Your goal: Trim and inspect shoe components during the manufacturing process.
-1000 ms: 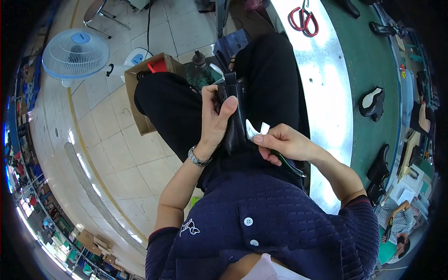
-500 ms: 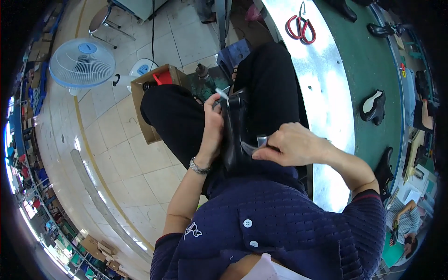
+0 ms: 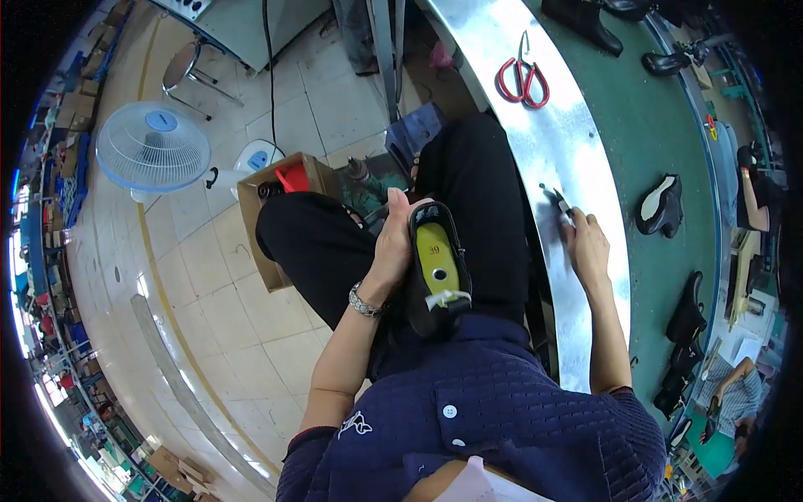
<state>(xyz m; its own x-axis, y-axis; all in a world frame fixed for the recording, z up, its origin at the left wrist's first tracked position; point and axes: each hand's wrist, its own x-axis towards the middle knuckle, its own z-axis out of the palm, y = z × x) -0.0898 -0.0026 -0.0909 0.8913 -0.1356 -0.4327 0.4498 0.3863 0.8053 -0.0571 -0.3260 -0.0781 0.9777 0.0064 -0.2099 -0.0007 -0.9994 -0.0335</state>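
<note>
My left hand (image 3: 391, 251) grips the side of a black shoe (image 3: 421, 305) over my lap. A yellow-green shoe last (image 3: 434, 238) fills the shoe's opening, and a strip of whitish material lies across one end. Over the metal bench edge, my right hand (image 3: 590, 251) has its fingers on a small tool (image 3: 563, 203) with a thin pointed metal end; its handle is mostly hidden by the fingers. Red-handled scissors (image 3: 525, 81) lie farther along the metal strip.
A green conveyor belt (image 3: 615, 142) carries several black shoes, including one shoe (image 3: 661, 205) right of my hand. A cardboard box (image 3: 318, 176) stands beside my knee, near a white fan (image 3: 155, 146). A stool (image 3: 182, 65) stands beyond. Another person (image 3: 736, 389) sits at the far right.
My right hand has moved from the shoe to the metal bench with the tool. My left hand has turned the shoe, so the yellow-green last now faces up.
</note>
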